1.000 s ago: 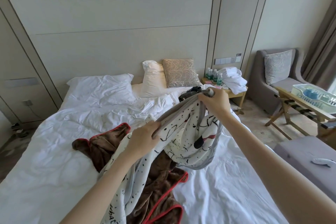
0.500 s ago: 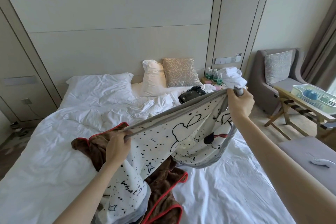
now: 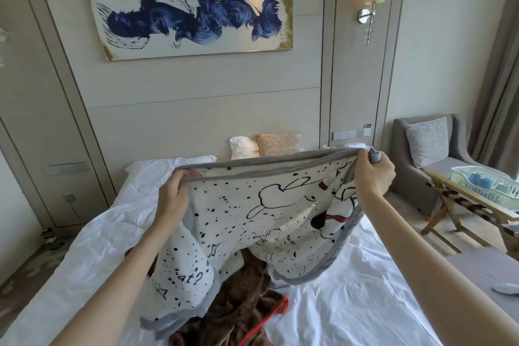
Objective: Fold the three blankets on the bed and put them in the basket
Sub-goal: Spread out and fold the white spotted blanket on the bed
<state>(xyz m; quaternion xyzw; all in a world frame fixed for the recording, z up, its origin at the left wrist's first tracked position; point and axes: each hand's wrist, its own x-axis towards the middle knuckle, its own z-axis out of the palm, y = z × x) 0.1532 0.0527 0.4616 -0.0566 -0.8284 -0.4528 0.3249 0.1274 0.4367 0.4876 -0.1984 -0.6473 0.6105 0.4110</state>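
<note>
A white blanket [image 3: 252, 211] with black spots, cartoon drawings and a grey border hangs spread in the air above the bed [image 3: 351, 298]. My left hand [image 3: 172, 196] grips its grey top edge at the left. My right hand [image 3: 373, 174] grips the top right corner. The lower part of the blanket droops in folds. Under it a brown blanket [image 3: 241, 306] with red trim lies crumpled on the white sheet. A third blanket and the basket are not in view.
White pillows [image 3: 168, 168] and a beige cushion [image 3: 278, 143] lie at the headboard. A grey armchair [image 3: 432, 157] stands at the right. Beside it a wooden folding stand [image 3: 474, 211] carries a pale green rack [image 3: 488, 182]. A grey bench [image 3: 488, 272] sits at the lower right.
Both hands have risen and moved apart, stretching the spotted blanket's top edge wide and lifting it off the bed. The camera has tilted up toward the wall painting.
</note>
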